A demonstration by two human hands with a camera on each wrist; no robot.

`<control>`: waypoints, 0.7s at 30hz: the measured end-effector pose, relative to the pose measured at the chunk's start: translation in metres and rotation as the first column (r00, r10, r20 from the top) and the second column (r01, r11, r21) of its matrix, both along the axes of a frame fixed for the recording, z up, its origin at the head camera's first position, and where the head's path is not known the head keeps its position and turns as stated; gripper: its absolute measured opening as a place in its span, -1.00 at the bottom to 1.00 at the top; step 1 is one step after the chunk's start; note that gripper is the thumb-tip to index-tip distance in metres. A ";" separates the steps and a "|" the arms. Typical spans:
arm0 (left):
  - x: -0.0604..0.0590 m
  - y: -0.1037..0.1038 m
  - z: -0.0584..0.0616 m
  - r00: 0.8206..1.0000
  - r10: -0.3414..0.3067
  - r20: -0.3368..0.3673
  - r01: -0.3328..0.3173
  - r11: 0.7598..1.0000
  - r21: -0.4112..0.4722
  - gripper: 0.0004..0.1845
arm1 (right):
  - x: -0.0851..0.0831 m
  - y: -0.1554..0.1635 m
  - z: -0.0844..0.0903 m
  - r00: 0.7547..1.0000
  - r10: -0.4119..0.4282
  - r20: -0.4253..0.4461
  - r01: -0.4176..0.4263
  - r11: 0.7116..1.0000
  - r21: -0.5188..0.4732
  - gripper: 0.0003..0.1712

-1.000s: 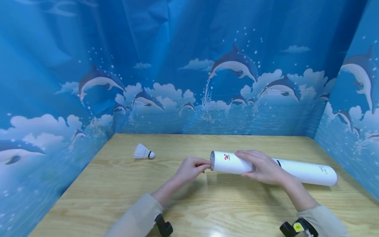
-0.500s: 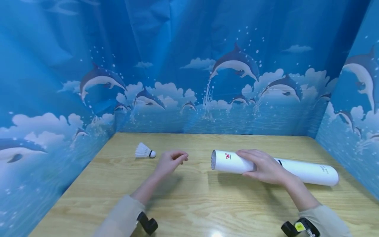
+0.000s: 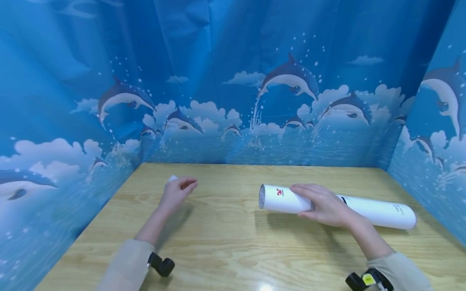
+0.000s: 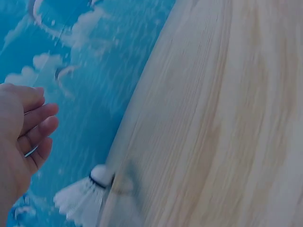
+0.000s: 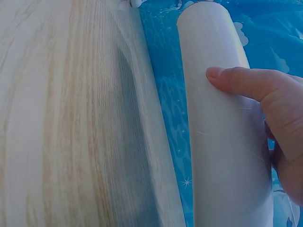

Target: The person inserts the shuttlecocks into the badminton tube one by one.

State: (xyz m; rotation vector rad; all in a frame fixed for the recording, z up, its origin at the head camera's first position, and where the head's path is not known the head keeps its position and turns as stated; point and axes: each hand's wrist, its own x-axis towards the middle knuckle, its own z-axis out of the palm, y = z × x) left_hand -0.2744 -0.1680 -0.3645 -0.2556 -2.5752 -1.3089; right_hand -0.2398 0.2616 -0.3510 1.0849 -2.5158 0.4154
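Our hands on the table (image 3: pixel 233 250) — shuttlecock (image 4: pixel 83 198) and tube (image 3: pixel 364 210)

Left hand (image 3: pixel 177 192) (fingers loose) has left the tube for the shuttlecock; right hand (image 3: pixel 324 205) still grips the tube.

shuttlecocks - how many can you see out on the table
1. The shuttlecock lies near the table's left edge, just beyond the left hand. The tube may hide more.
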 end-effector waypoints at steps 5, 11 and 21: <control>-0.007 -0.023 -0.002 0.996 0.091 -0.013 -0.092 0.994 -0.066 -0.68 | 0.000 0.000 0.002 1.000 0.000 -0.009 0.000 1.000 -0.005 -0.14; -0.014 -0.047 -0.007 0.980 0.192 -0.050 -0.196 0.977 -0.088 -0.63 | 0.001 0.000 0.001 1.000 0.004 -0.022 -0.004 1.000 -0.014 -0.13; -0.021 -0.067 -0.014 0.968 0.247 0.045 -0.238 0.960 -0.145 -0.46 | -0.001 -0.001 -0.002 1.000 0.004 -0.015 -0.004 1.000 0.003 -0.13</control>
